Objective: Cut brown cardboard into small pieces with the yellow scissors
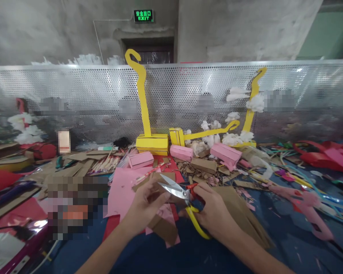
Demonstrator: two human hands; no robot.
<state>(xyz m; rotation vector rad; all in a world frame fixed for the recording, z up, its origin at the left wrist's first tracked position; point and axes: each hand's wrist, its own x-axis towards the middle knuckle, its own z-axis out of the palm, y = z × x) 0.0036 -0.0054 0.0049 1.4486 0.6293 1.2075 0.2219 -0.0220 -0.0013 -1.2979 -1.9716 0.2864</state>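
Note:
My right hand (210, 207) is closed on scissors (179, 191) with a red and a yellow handle, their blades parted and pointing left toward my left hand (147, 199). The fingers of my left hand are bent and close together beside the blade tips; what they hold is too small to make out. Below my hands lies a brown cardboard piece (163, 228) on pink paper. A larger pink sheet (120, 190) is left of my left hand, and folded brown cardboard (240, 213) lies right of my right hand.
A yellow hook-shaped stand (152, 142) rises before a perforated metal screen (177, 102). Pink boxes (225, 153) and cardboard scraps (198, 175) lie beyond my hands. At right is a pink glue gun (305, 203); red material (331, 152) lies behind it.

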